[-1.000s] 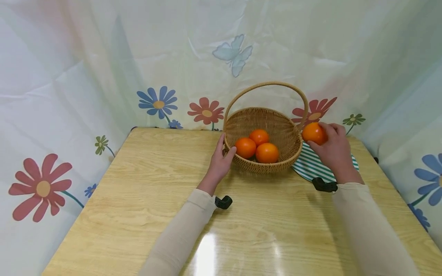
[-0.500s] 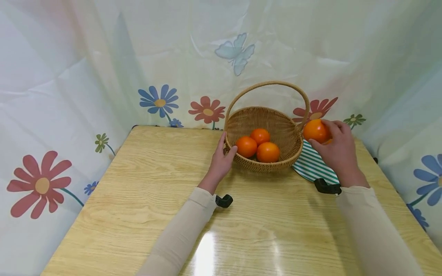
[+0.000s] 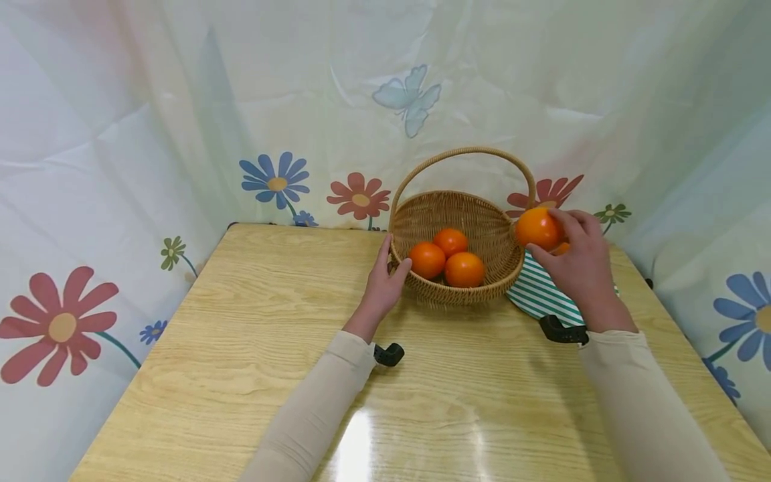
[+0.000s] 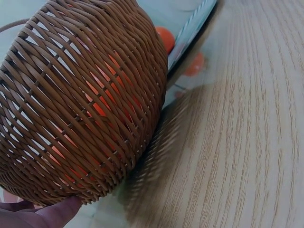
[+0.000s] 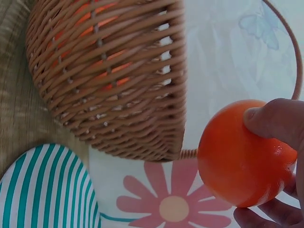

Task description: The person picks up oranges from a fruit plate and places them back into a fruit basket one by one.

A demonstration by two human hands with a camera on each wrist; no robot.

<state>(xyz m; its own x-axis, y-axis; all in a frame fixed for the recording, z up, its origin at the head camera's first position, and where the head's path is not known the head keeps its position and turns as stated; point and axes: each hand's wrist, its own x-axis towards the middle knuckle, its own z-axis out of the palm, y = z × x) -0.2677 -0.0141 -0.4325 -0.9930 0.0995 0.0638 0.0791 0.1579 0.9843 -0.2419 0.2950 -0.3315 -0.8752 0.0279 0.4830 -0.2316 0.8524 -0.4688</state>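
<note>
A wicker basket (image 3: pixel 460 293) with an arched handle stands towards the back of the table, holding three oranges, one of them the front orange (image 3: pixel 464 270). My left hand (image 3: pixel 383 286) rests on the basket's left side, fingers extended along the wall and thumb near the front rim. In my right hand (image 3: pixel 581 258) an orange (image 5: pixel 242 154) is gripped between thumb and fingers, raised beside the basket's right rim at the handle's foot. Below that hand lies a green-and-white striped plate or mat (image 3: pixel 542 291). Another orange (image 4: pixel 165 39) sits on it, mostly hidden by the hand in the head view.
The pale wooden table (image 3: pixel 253 335) extends to the left and front of the basket. Close behind it hangs a curtain (image 3: pixel 301 80) printed with flowers and a butterfly, which also runs along both sides.
My right hand has carried the orange up slightly off the striped piece, then left to the basket's right rim. The left hand and the basket have stayed in place.
</note>
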